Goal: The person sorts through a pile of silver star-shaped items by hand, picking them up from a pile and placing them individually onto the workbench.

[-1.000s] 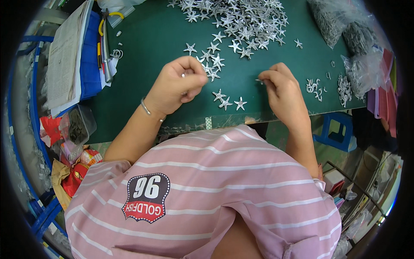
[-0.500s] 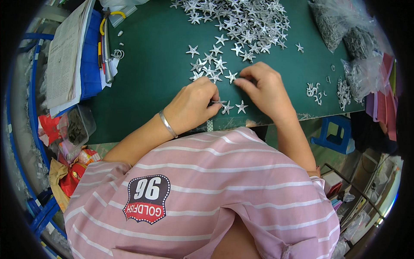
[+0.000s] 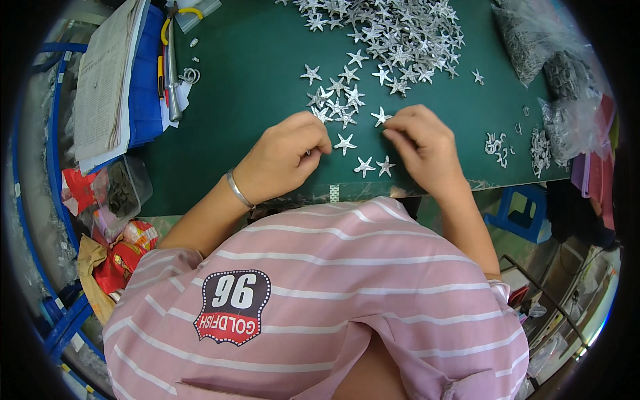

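Note:
My left hand (image 3: 287,152) is closed, fingers curled and thumb pressed in; a tiny shiny bit shows at its fingertips, too small to name. Just right of it, a silver starfish charm (image 3: 345,144) lies flat on the green table. My right hand (image 3: 427,143) pinches at one arm of another starfish charm (image 3: 381,117) with thumb and forefinger. Nearer me, between the hands, lie two more charms, the left one (image 3: 364,167) and the right one (image 3: 385,166). A loose cluster of charms (image 3: 337,107) is beyond my left hand.
A big heap of starfish charms (image 3: 407,40) covers the far middle. Small silver hooks (image 3: 497,148) lie at right, by plastic bags of metal parts (image 3: 567,120). At left are a blue bin (image 3: 143,107), yellow-handled pliers (image 3: 165,30) and a metal rod (image 3: 172,87). A blue stool (image 3: 520,212) stands below.
My left hand has drawn back left from a starfish charm, which now lies free on the table. The charm at my right fingertips has shifted slightly right. The whole view has shifted a little.

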Motion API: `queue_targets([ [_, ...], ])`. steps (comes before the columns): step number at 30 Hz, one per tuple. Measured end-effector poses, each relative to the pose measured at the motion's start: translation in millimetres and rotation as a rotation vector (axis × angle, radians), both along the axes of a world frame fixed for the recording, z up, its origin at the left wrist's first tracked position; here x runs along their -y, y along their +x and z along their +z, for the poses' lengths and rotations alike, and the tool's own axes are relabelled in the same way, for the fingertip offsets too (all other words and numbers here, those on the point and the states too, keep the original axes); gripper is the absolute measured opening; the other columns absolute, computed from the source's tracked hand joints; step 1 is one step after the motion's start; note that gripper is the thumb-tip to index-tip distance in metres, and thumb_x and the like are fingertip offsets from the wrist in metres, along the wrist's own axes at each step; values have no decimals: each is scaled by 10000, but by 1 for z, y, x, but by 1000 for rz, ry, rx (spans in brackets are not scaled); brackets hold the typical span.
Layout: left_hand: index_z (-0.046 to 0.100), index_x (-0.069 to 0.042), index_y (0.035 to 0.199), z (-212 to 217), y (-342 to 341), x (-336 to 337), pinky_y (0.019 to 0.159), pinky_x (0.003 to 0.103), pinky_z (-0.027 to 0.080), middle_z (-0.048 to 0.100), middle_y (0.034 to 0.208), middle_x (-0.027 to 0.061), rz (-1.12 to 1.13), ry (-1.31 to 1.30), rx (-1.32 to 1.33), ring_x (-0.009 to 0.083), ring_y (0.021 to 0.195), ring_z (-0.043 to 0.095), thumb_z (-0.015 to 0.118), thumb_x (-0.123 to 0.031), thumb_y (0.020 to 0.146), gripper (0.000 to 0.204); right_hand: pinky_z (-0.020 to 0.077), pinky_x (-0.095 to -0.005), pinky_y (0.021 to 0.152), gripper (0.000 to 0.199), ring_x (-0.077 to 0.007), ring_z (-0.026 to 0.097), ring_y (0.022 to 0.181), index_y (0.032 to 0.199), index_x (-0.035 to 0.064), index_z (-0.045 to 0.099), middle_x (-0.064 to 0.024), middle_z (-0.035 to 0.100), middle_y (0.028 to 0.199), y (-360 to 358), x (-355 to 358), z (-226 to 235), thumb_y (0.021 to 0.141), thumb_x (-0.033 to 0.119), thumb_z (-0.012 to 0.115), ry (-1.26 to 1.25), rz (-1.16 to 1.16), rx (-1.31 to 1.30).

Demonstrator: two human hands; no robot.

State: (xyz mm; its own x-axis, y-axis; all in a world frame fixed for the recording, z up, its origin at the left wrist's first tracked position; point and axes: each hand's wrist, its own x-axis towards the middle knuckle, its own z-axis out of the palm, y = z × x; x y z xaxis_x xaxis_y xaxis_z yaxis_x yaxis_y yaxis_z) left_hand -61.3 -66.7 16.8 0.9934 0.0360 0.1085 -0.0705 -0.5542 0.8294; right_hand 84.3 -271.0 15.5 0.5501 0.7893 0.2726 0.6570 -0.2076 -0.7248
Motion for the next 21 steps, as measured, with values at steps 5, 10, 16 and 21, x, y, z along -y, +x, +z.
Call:
queue_targets([
  [5,623,-18,829,-6,6,8,619,308,479,597,887,87,3,86,53,227,718,589,685,45,744,123,505,-355,641,96,-300,622,706,861,1,659,-140,624,823,10,6,4,771,-7,692,-93,-202,-18],
  [10,623,-13,852,-13,13,15,625,316,477,592,879,81,24,207,43,215,714,594,703,8,761,122,501,-377,637,100,-317,608,698,839,22,665,-145,624,822,-2,-4,-8,767,65,721,-203,-182,31],
  [16,523,-43,825,-2,11,-4,428,212,379,594,881,113,29,-1226,-345,98,564,522,574,68,775,132,387,-214,478,67,-90,546,636,786,10,606,-27,616,819,22,22,-5,799,2,671,328,24,-1257],
  [21,528,-57,868,-2,16,2,460,183,365,576,804,46,126,-899,-353,56,561,477,621,37,783,157,370,-205,445,84,-79,552,607,805,10,630,-15,612,729,10,29,5,803,40,708,87,-134,-1082],
])
